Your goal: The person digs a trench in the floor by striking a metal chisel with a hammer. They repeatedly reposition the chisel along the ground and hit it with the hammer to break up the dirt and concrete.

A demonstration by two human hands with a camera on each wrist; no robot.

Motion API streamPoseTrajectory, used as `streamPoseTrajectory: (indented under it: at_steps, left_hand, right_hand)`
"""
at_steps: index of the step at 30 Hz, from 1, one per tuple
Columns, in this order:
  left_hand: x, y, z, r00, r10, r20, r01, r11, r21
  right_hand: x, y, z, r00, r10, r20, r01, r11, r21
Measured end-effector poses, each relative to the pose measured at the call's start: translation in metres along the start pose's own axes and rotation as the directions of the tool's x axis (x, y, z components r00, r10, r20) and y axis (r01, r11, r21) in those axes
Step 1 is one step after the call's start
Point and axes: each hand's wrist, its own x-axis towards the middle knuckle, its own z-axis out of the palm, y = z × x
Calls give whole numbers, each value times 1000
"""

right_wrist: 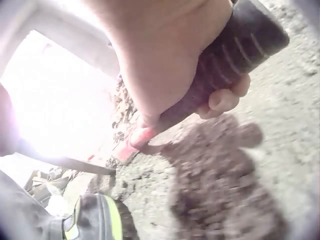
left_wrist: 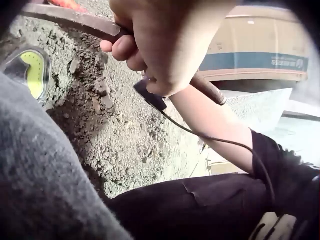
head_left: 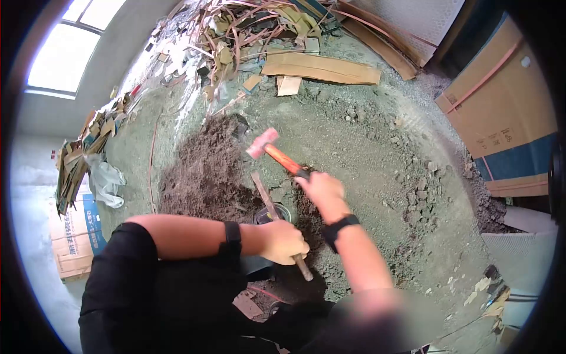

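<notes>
In the head view my left hand (head_left: 282,242) grips a long, dull metal chisel (head_left: 263,193) around its shaft, with the blunt end sticking out below the fist. The left wrist view shows the fingers (left_wrist: 123,48) curled round the chisel (left_wrist: 75,19). My right hand (head_left: 324,192) holds a hammer (head_left: 282,158) by its black ribbed grip, the reddish head raised over the ground beyond the chisel tip. In the right wrist view the grip (right_wrist: 235,57) fills the fist. Loose brown soil (head_left: 207,165) lies beside the chisel's far end.
A shoe (left_wrist: 34,75) with yellow-green trim stands close to the dug soil. Cardboard scraps and straps (head_left: 236,35) are heaped at the back. A large carton (head_left: 501,118) stands at the right; a plastic bag (head_left: 106,180) lies at the left.
</notes>
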Motion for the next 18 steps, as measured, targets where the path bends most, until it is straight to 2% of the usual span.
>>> streamPoseTrajectory:
  at_steps: [1,2,4,6,10,11,12,14,15,16,18]
  left_hand:
    - [-3,1,0,997,-4,71,4,1000,8]
    - [-7,3,1,992,-12,124,10,1000,22]
    - [-14,2,8,991,36,129,-38,999,11]
    - [-17,-1,16,992,53,116,-55,998,19]
    - [-9,-2,16,993,73,91,-76,997,28]
    - [-5,0,14,994,34,108,-35,999,11]
    - [-3,-5,20,997,77,21,-77,997,28]
    - [4,1,8,999,45,17,-46,999,28]
    - [9,5,1,996,13,86,-18,998,61]
    - [16,13,-2,995,26,94,-32,997,66]
    - [32,36,-10,984,145,104,-146,989,11]
  right_hand:
    - [8,-20,14,997,-10,-80,14,999,45]
    - [19,-36,29,997,-21,-77,26,998,58]
    - [22,-58,35,996,27,-86,-21,997,74]
    - [19,-50,32,998,41,-52,-37,996,77]
    - [-14,7,21,998,47,-49,-48,999,-18]
    - [-27,22,15,997,77,-31,-79,995,-62]
    - [-42,38,9,994,109,-14,-110,988,-104]
    - [-77,76,4,988,139,-70,-148,978,-146]
    - [-95,97,3,985,159,-63,-167,975,-147]
    - [-113,118,3,981,183,-59,-190,971,-144]
    - [-147,160,6,975,185,-125,-203,968,-147]
